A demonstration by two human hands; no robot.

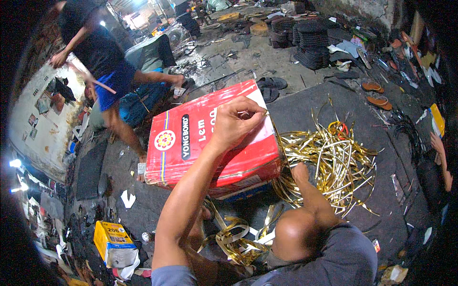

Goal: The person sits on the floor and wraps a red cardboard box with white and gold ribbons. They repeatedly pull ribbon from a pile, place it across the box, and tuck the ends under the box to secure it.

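A red carton [205,164] with a printed flower emblem stands in front of me, its white side strip toward the right. My left hand [236,121] rests over its top near the right edge, thumb and finger pinched on the end of a thin gold strip. Beside the carton's lower right corner, my right hand [300,174] is closed at the edge of a loose heap of shiny gold strips [338,164]; its fingertips are partly hidden, and it appears to grip a strip. More gold and white strips [243,238] lie between my legs.
A yellow and white box [114,243] stands at the lower left. Another person [107,71] in blue shorts is at the left. Dark sandals [272,87] and brown sandals [374,93] lie beyond the carton. Stacked black soles [310,45] stand farther back. At right, another hand [436,143] shows.
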